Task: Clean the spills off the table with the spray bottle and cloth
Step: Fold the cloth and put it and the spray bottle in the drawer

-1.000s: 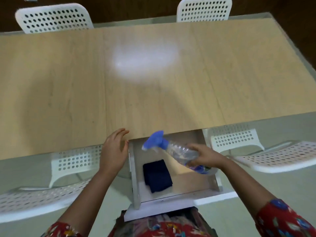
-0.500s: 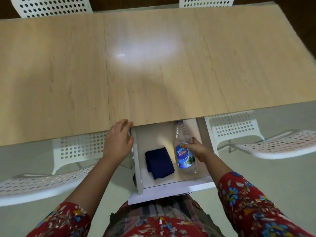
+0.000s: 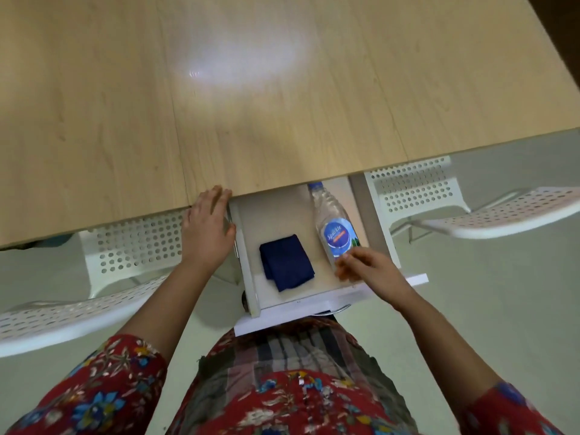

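Seat of the left chair point(image 3: 62, 318) is cut by the picture edge, and its back goes partly under the table point(image 3: 282, 89). My left hand point(image 3: 207, 233) lies flat with straight fingers and holds nothing; the fingertips touch the table edge, and the thumb is beside the left wall of the open drawer point(image 3: 248, 277). The back part of the drawer is hidden under the tabletop. Inside I count one folded dark blue cloth point(image 3: 286, 262) and, to its right, one spray bottle point(image 3: 337, 227) lying on its side. Its spray head is hidden under the table; only a bit of blue shows. My right hand point(image 3: 367, 268) covers the bottle's bottom end. The fingers are bent but blurred, so I cannot tell if they grip it. The right chair point(image 3: 414, 189) is also cut off, which makes two chairs.
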